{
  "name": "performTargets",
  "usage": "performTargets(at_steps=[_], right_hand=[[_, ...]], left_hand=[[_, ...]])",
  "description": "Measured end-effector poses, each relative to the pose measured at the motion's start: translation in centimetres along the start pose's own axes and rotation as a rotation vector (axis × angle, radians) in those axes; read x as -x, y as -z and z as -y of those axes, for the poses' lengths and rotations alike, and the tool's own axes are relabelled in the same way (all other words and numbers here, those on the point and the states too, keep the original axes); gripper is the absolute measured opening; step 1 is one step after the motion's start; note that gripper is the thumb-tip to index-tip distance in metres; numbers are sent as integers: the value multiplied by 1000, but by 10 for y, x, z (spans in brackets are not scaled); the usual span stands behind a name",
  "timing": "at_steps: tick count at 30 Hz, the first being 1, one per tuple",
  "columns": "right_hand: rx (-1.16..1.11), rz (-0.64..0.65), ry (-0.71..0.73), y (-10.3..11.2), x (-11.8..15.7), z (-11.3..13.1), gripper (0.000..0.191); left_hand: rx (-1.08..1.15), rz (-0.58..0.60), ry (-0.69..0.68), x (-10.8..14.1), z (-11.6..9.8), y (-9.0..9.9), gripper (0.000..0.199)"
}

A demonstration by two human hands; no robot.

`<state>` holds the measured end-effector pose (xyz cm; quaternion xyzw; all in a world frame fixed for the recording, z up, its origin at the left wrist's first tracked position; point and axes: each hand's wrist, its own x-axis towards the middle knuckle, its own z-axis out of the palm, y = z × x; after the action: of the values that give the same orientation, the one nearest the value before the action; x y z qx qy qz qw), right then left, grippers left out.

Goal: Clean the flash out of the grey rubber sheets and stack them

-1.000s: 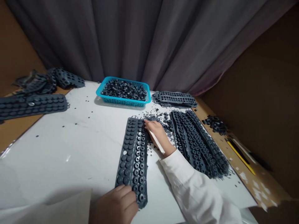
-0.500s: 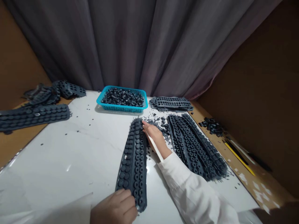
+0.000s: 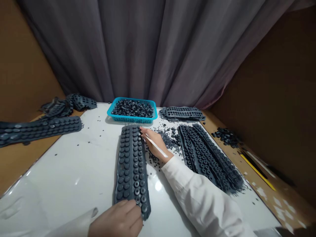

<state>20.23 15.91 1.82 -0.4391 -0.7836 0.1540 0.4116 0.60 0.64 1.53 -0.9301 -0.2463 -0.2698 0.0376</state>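
Observation:
A dark grey rubber strip with rows of round raised knobs lies lengthwise on the white tabletop. My left hand is closed over its near end, fingers curled and thumb hidden. At the strip's far right corner, my right hand pinches a thin white stick-like tool; its tip is hidden by my fingers. Small dark rubber bits lie scattered beside that hand. To the right are several similar strips side by side, their knobs ring-shaped.
A blue basket full of small dark pieces stands at the back. Perforated strips are stacked right of it. On the left lie another knobbed strip and crumpled perforated pieces. A yellow stick and a dark pile are at right.
The knobbed strip has shifted left, and its knobbed face now shows wider. My right hand has moved left with its far end. The camera view has shifted slightly.

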Motion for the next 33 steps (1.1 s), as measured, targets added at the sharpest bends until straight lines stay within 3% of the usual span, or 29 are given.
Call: performTargets(at_steps=[2, 5, 10, 15, 21, 30, 33], right_hand=[[-21, 92, -41, -8, 9, -13, 18], [-34, 132, -65, -14, 19, -27, 15], [-63, 112, -99, -7, 17, -28, 16], [-89, 114, -138, -1, 16, -26, 15], [-107, 193, -132, -1, 17, -25, 15], [54, 267, 4, 0, 13, -28, 19], [179, 234, 44, -2, 12, -31, 20]], left_hand=[[42, 8, -75, 4, 2, -17, 29], [129, 137, -142, 9, 8, -31, 19], [212, 250, -169, 6, 15, -25, 20], [235, 215, -157, 2, 13, -22, 22], [219, -33, 27, 4, 0, -31, 39], [221, 92, -61, 7, 3, -34, 36], [241, 104, -28, 9, 3, -36, 36]])
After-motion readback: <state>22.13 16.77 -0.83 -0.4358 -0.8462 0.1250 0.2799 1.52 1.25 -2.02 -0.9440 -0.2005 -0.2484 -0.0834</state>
